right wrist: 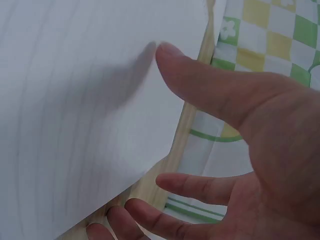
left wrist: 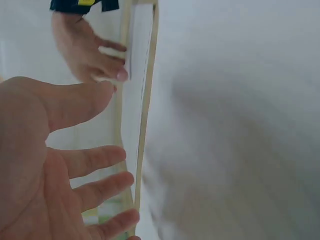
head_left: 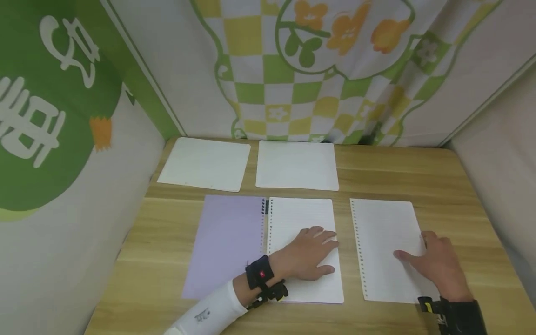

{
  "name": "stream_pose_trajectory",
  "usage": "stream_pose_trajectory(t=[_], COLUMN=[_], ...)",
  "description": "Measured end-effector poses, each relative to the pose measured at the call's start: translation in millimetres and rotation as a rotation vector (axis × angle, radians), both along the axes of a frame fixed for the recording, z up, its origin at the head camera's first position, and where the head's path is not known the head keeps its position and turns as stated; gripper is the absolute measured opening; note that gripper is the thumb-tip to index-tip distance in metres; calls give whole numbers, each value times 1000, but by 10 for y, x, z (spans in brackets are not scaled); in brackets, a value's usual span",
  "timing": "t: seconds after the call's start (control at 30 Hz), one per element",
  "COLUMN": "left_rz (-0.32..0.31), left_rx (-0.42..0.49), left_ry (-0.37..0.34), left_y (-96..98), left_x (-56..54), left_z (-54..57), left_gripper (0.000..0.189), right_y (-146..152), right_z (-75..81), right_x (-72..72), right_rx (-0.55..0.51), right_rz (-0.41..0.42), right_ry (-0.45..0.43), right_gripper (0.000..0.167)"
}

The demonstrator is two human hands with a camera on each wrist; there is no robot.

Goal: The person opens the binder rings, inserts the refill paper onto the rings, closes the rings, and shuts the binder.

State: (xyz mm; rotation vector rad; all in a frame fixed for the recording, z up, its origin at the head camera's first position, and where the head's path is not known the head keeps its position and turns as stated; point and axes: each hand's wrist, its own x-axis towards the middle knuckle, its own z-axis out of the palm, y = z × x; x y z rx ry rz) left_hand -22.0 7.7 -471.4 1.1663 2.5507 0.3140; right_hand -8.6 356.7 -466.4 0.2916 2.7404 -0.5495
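Note:
A notebook lies open on the table, its purple cover (head_left: 228,237) to the left and its white lined pages (head_left: 299,211) to the right. Over those pages is my left hand (head_left: 307,258), palm down with fingers spread. Right of the notebook lies a loose lined sheet (head_left: 381,242) with punched holes down its left edge. My right hand (head_left: 438,265) is at this sheet's right edge. Its thumb (right wrist: 200,82) reaches over the paper, while the other fingers (right wrist: 197,187) extend past the edge, apart from the thumb.
Two white sheets lie along the back of the wooden table (head_left: 398,172), one at the left (head_left: 205,163) and one at the middle (head_left: 296,165). A checkered curtain (head_left: 314,93) hangs behind. Walls (head_left: 121,195) flank the table.

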Motion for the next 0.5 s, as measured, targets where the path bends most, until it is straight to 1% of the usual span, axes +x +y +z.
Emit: stream_pose_trajectory(t=[0.1, 0.2, 0.3, 0.43, 0.5], left_rz=[-59, -98, -118, -132, -135], left_rx=[-22, -23, -26, -51, -69], left_ry=[33, 52, 63, 83, 95], left_y=[184, 317, 401, 457, 472], left_x=[33, 57, 59, 53, 55], left_z=[-24, -46, -74, -104, -114], left_gripper=[62, 63, 60, 56, 54], right_y=[4, 4, 25, 104, 161], right_z=[-9, -14, -18, -52, -72], right_x=[18, 20, 15, 16, 21], right_rx=[8, -4, -38, -82, -93], right_rz=[-21, -46, -72, -94, -107], right_ry=[8, 3, -13, -27, -34], right_gripper=[111, 112, 115, 117, 110])
